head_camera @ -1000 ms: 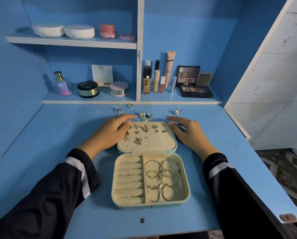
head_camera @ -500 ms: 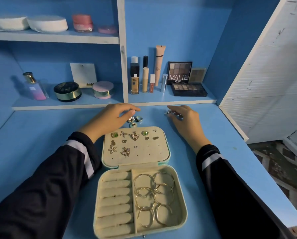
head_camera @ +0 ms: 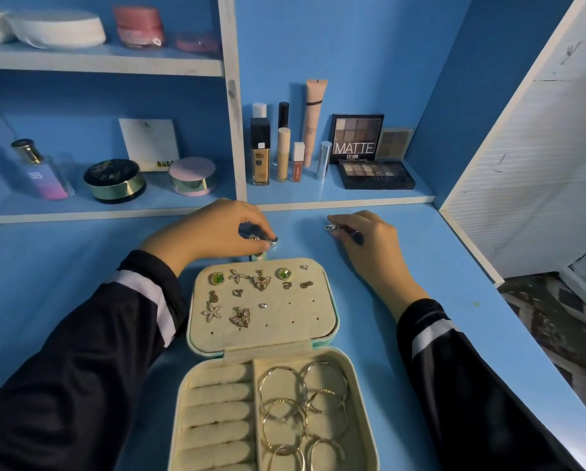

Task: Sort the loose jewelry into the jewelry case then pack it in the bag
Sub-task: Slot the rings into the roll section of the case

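Along the back of a blue tabletop [head_camera: 437,266], shelves in the upper half of the frame carry a perfume bottle [head_camera: 42,171], two round compacts [head_camera: 115,181], a foundation bottle [head_camera: 260,154] and an eyeshadow palette [head_camera: 357,139] marked MATTE; nothing stands between them and the person's reach. At centre frame, just beyond the far edge of the jewelry case [head_camera: 302,321], the left hand [head_camera: 213,232] curls its fingers and thumb around a small cluster of silver rings [head_camera: 273,240] lying on the tabletop. To its right and well apart, the right hand [head_camera: 369,239] pinches a jewelled ring [head_camera: 331,227] at its fingertips. Both arms wear black sleeves with a white stripe. The case lies open flat in the lower centre: earrings [head_camera: 261,279] are pinned across its cream lid panel, while the tray below has padded ring rolls [head_camera: 217,413] on the left and a tangle of gold hoops [head_camera: 303,402] in the right compartment.
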`<state>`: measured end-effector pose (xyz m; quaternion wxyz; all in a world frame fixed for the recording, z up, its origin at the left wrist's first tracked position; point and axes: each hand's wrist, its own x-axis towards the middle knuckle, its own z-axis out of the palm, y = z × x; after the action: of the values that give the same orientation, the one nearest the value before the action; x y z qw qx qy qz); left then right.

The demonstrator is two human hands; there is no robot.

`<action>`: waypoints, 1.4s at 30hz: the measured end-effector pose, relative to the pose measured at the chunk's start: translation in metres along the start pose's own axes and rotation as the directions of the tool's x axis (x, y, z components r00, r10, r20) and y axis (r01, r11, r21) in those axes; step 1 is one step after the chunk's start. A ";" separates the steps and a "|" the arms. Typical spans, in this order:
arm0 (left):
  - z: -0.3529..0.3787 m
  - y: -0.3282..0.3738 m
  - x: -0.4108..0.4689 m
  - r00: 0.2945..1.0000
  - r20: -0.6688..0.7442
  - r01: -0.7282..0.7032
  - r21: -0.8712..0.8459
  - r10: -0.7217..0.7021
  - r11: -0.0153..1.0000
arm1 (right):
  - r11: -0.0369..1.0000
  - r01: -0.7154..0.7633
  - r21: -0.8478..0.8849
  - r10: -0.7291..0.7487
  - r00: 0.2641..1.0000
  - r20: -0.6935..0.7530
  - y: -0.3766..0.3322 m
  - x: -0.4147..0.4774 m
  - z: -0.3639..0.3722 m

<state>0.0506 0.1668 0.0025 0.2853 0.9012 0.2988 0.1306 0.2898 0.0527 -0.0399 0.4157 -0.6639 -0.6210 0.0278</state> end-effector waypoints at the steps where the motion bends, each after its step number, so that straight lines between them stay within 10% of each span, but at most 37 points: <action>1: 0.000 0.000 0.001 1.000 -0.004 -0.008 0.016 0.008 1.000 | 1.000 0.003 0.001 -0.003 1.000 0.003 0.000 0.000 0.000; 42: 0.020 0.006 -0.008 0.941 -0.338 -0.078 -0.211 0.002 0.974 | 0.947 -0.166 0.275 0.161 0.986 0.038 -0.017 -0.008 -0.013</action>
<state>0.0548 0.1491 -0.0106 0.3262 0.8343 0.3083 0.3203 0.2816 0.0369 -0.0249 0.4961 -0.6482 -0.5570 0.1536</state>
